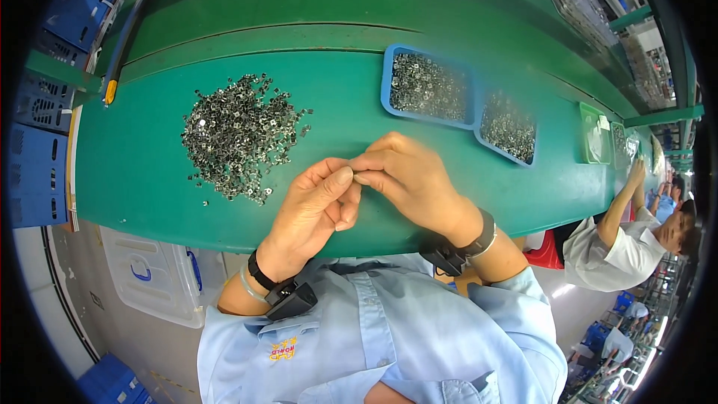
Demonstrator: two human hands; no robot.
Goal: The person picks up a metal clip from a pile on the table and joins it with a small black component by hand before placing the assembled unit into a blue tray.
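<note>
My left hand (pixel 315 198) and my right hand (pixel 413 179) meet over the near part of the green table (pixel 329 116). Thumb and fingers of each are pinched together, tip to tip. Whatever sits between the fingertips is too small and covered to make out. To the left of my hands lies a loose pile of small metal pieces (pixel 243 135), silvery and dark. Beyond my right hand stands a blue tray (pixel 387 86) holding many similar small pieces. A second blue tray (pixel 516 158), also with small pieces, adjoins it on the right.
A green tray (pixel 587 135) stands farther right, where a co-worker (pixel 621 247) sits with arms on the bench. Blue crates (pixel 37 176) are stacked at the left. A clear lidded plastic box (pixel 149 277) rests below the table's left edge.
</note>
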